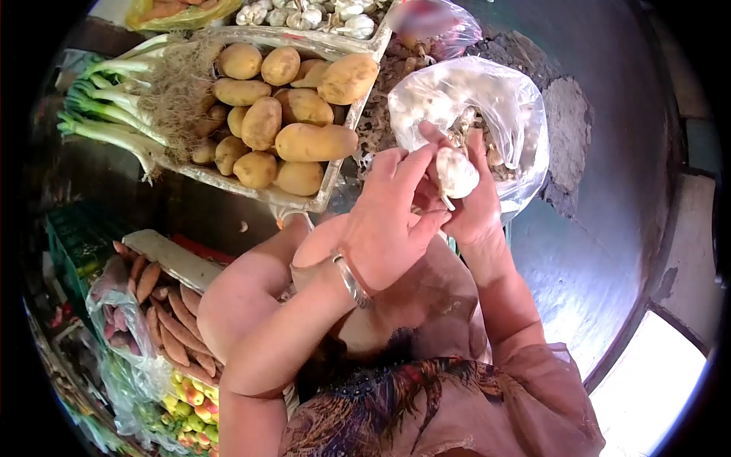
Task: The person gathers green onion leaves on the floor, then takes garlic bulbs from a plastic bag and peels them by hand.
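Observation:
A white garlic bulb [457, 174] with a short stem pointing down is held between my two hands, above my lap. My left hand [388, 199], with a silver bracelet at its wrist, comes from the left, its thumb and fingers closed at the bulb's left side and stem. On the right, my right hand [476, 202] cups the bulb from beneath, fingers bent around it and partly hidden. Just beyond the hands lies an open clear plastic bag [525, 114] with garlic and dry stems inside.
A white crate [263, 194] of potatoes [316, 142] stands at the upper left, with leeks [126, 126] along it. More garlic [354, 23] sits behind. Sweet potatoes [179, 331] and bagged produce lie lower left. Loose peelings [373, 114] surround the bag.

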A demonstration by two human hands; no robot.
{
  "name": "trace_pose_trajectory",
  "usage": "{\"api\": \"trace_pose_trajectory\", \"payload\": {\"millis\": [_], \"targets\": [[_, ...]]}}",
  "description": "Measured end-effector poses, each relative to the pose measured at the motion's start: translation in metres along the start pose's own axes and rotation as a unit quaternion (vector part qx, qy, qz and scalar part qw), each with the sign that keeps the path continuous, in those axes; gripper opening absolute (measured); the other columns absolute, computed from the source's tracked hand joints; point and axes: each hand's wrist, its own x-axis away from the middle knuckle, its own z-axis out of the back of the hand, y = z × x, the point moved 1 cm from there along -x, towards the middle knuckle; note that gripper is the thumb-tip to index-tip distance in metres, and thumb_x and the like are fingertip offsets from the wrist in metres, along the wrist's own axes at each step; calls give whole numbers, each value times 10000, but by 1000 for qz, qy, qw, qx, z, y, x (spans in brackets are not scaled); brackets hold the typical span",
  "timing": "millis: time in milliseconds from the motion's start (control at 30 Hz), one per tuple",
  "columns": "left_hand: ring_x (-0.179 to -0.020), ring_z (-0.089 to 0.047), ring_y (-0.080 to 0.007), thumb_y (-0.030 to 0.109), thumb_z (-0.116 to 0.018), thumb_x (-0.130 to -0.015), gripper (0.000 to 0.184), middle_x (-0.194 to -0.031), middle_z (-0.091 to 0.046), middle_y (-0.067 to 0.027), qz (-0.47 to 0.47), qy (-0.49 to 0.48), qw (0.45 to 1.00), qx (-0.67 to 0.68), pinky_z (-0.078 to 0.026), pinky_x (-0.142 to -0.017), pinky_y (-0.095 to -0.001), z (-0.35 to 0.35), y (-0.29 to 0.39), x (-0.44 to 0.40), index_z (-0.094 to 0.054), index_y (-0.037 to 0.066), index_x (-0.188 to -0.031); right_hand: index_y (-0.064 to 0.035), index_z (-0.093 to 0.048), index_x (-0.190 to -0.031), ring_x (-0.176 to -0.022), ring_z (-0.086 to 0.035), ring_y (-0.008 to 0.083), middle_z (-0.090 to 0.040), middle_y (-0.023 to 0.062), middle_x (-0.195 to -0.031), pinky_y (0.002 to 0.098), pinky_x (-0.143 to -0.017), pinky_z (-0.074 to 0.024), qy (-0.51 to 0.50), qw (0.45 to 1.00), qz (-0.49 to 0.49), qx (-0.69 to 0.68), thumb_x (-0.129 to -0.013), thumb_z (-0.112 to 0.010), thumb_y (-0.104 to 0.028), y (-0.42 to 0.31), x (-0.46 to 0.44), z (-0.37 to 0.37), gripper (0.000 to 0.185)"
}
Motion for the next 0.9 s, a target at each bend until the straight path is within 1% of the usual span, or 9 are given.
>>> {"api": "trace_pose_trajectory", "payload": {"millis": [67,167,233,300,567,633,700,800,900], "targets": [[-986,-557,-315,57,-706,-749,596,-1132,-512,-179,18,7,999,38,-473,-876,-366,2,-1,1,-466,-2,-1291,-73,-506,-1305,-877,-618,244,-635,109,-1018,404,-800,-515,106,994,2,11,-986,-309,-580,14,0,-21,630],[-970,-580,-205,49,-729,-752,573,-1130,-562,-114,22,20,997,67,-485,-833,-305,2,-7,4,-495,14,-1274,-73,-476,-1338,-974,-617,249,-625,102,-1100,418,-878,-512,6,999,3,32,-1002,-275,-556,20,2,-7,622],[-1025,-575,-153,48,-720,-781,545,-1168,-567,-82,62,-14,986,152,-491,-807,-274,2,-6,5,-497,32,-1277,-100,-461,-1356,-908,-636,221,-644,75,-1033,356,-786,-536,49,995,25,79,-962,-310,-629,23,6,-15,676],[-1048,-566,-129,36,-717,-789,536,-1181,-566,-64,72,-23,987,140,-492,-814,-265,7,3,5,-496,37,-1278,-83,-471,-1330,-905,-631,179,-635,63,-999,316,-771,-536,57,937,147,311,-971,-304,-618,22,11,-17,665],[-1094,-546,-104,-49,-704,-777,596,-1233,-526,-29,83,-56,925,366,-481,-928,-274,5,8,7,-444,56,-1303,-42,-569,-1188,-953,-605,143,-634,67,-1049,271,-831,-493,102,886,207,402,-1024,-392,-422,14,21,-31,450],[-1076,-558,-111,-78,-683,-763,620,-1188,-518,-34,85,-48,916,390,-511,-856,-262,7,10,7,-412,80,-1298,-31,-619,-1090,-955,-559,131,-627,51,-1021,260,-858,-434,121,699,412,572,-994,-523,-230,0,29,-37,241],[-1063,-569,-117,-83,-673,-769,614,-1180,-517,-36,93,-63,899,423,-513,-857,-268,10,9,7,-402,82,-1296,-40,-660,-983,-962,-542,140,-631,51,-998,268,-874,-408,83,596,453,658,-931,-597,-112,-15,44,-57,109],[-1044,-586,-126,-103,-643,-780,600,-1174,-516,-40,119,-82,878,457,-521,-859,-286,19,19,6,-389,81,-1291,-8,-681,-991,-806,-596,165,-659,85,-900,301,-715,-463,-112,735,403,534,-873,-681,-147,-10,67,-89,183],[-1032,-607,-147,-151,-580,-783,591,-1182,-522,-57,119,-60,861,491,-539,-856,-322,11,15,6,-380,78,-1290,91,-649,-1065,-766,-652,199,-678,204,-979,292,-583,-516,-439,771,213,409,-841,-737,-195,-10,65,-111,374]]}}
